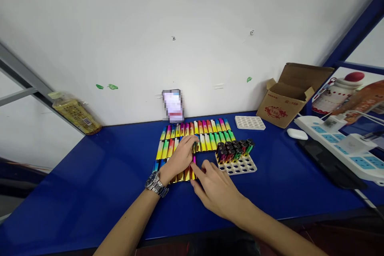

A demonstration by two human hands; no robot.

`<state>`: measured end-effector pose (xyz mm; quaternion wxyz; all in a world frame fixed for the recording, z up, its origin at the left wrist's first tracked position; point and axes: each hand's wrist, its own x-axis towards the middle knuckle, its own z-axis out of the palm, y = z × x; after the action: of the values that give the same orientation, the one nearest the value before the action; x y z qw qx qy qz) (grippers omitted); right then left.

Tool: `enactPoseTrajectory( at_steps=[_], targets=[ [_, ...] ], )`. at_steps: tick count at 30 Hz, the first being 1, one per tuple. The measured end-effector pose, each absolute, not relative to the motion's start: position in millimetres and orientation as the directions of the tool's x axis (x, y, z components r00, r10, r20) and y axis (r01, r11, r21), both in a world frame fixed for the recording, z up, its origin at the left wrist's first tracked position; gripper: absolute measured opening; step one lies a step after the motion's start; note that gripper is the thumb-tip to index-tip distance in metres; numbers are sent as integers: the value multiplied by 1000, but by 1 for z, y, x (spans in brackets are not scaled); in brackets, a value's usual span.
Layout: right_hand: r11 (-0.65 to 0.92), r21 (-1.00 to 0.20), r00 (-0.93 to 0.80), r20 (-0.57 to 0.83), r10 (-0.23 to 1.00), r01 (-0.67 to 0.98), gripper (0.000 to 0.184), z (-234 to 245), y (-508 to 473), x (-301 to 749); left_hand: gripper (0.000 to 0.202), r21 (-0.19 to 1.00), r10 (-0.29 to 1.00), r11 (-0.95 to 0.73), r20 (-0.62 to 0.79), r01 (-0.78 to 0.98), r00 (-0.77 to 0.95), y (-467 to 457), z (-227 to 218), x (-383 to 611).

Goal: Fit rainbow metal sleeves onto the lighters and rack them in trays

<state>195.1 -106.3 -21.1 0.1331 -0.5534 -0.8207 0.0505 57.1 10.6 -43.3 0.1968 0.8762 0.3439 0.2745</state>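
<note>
Both forearms come in from the bottom edge, bare, angled toward each other and meeting near centre. Left hand: palm down, fingers lightly curled and pointing up-right, back of the hand toward the camera, metal wristwatch on the wrist. Right hand: palm down, flat and low, fingers spread and pointing up-left, thumb stuck out toward the right. Right fingertips sit just beside the left hand's lower edge, close to touching; can't tell if they make contact. Neither hand visibly closed around anything.
</note>
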Motion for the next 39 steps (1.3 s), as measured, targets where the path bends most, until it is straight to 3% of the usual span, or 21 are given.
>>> enactPoseTrajectory(
  at_steps=[2, 8, 12, 17, 21, 26, 30, 34, 36, 39],
  targets=[
    [345, -197, -329, 109, 938, 918, 40, -20, -103, 190, 44, 550, 724, -674, 360, 492, 589, 11, -43, 56],
    [231, -199, -221, 71, 973, 952, 24, -17, -103, 190, 40, 524, 721, -681, 361, 511, 591, 12, -42, 56],
    [129, -205, -132, -3, 991, 970, 34, -17, -99, 187, 42, 450, 697, -714, 382, 537, 607, 10, -42, 56],
    [100, -306, -129, -75, 989, 947, 59, -19, -94, 185, 44, 365, 693, -721, 383, 589, 611, 10, -41, 54],
    [48, -462, -106, -102, 989, 886, 55, -22, -96, 191, 44, 335, 695, -718, 388, 610, 605, 13, -41, 52],
    [105, -821, 4, 129, 992, 561, 41, -25, -96, 199, 44, 311, 685, -727, 393, 612, 614, 15, -44, 52],
    [81, -974, -54, 71, 996, 210, 18, -22, -89, 200, 46, 283, 681, -730, 376, 622, 628, 16, -44, 52],
    [-152, -961, -211, -103, 972, -231, 10, -19, -83, 196, 47, 272, 676, -736, 353, 620, 647, 17, -46, 51],
    [-217, -925, -246, -142, 959, -311, 13, -19, -82, 196, 47, 268, 665, -746, 355, 609, 658, 18, -48, 50],
    [-286, -892, -290, -186, 939, -351, 40, -20, -81, 196, 48, 249, 645, -763, 358, 597, 675, 19, -49, 49]
  ],
)
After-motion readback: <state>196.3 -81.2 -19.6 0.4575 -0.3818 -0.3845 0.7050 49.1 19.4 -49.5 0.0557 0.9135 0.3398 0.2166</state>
